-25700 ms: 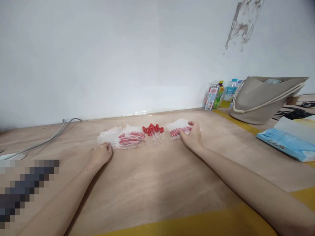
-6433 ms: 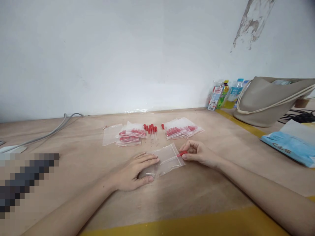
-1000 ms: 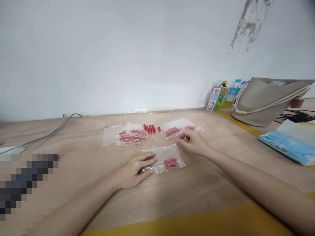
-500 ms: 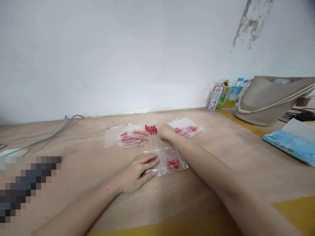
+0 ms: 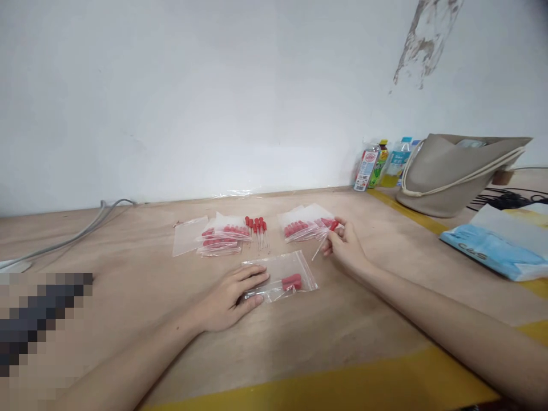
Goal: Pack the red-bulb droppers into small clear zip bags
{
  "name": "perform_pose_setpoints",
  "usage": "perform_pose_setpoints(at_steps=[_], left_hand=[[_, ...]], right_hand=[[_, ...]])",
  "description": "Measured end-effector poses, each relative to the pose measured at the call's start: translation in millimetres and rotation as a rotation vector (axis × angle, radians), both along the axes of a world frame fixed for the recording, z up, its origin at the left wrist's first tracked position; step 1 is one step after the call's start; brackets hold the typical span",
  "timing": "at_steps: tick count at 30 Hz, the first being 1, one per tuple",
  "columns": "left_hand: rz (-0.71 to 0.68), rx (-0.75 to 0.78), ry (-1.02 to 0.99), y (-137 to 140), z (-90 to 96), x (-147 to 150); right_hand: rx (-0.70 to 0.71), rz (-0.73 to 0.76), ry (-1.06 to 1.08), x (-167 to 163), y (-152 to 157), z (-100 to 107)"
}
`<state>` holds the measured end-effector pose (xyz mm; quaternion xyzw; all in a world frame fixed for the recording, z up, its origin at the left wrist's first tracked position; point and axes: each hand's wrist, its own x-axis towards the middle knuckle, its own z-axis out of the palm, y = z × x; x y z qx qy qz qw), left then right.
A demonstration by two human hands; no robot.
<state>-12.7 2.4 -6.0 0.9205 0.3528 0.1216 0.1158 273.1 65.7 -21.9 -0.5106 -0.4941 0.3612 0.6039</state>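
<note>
My left hand (image 5: pixel 235 294) lies with fingers stretched out on the left part of a clear zip bag (image 5: pixel 274 268). Inside that bag are red handles (image 5: pixel 291 282) with thin shafts, lying sideways. To the right, my right hand (image 5: pixel 345 246) pinches a small red-handled screwdriver (image 5: pixel 333 225), its thin shaft slanting down to the left. A group of loose red-handled screwdrivers (image 5: pixel 257 225) lies behind the bag, handles toward the wall. Left of them is a stack of filled bags (image 5: pixel 222 242). Another pile of filled bags (image 5: pixel 299 227) sits just left of my right hand.
A flat bag (image 5: pixel 184 242) lies at the far left of the stack. Grey cables (image 5: pixel 96 222) run along the left side. Bottles (image 5: pixel 379 165), a grey-beige bag (image 5: pixel 454 177) and a blue packet (image 5: pixel 492 248) stand or lie at the right. Yellow tape (image 5: pixel 342 379) marks the table's front.
My right hand has moved right, from beside the loose screwdrivers to the right of the filled bags, and a screwdriver now shows in its fingers. The left hand stays on the zip bag.
</note>
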Motion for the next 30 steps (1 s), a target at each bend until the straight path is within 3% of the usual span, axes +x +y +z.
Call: perform_pose_setpoints(at_steps=[6,11,15,20,23,26,28,30], left_hand=[[0.031,-0.004,-0.005,-2,2.3,0],[0.038,-0.012,0.003,-2,3.1,0],[0.027,-0.007,0.001,-2,3.5,0],[0.014,0.014,-0.012,-1,3.0,0],[0.016,0.012,-0.007,-1,2.6,0],[0.019,0.014,-0.005,-1,2.1,0],[0.021,0.016,-0.005,-1,1.6,0],[0.024,0.013,-0.005,-1,1.0,0]], right_hand=[[-0.157,0.083,0.267,-12,-22,1],[-0.223,0.294,0.165,-18,-32,1],[-0.123,0.479,-0.277,-7,-29,-5],[0.151,0.505,-0.682,-7,-28,-2],[0.228,0.639,-0.699,-14,-31,4],[0.170,0.767,-0.545,-16,-32,7],[0.112,0.628,-0.465,-12,-29,6],[0.130,0.341,-0.481,-7,-22,8]])
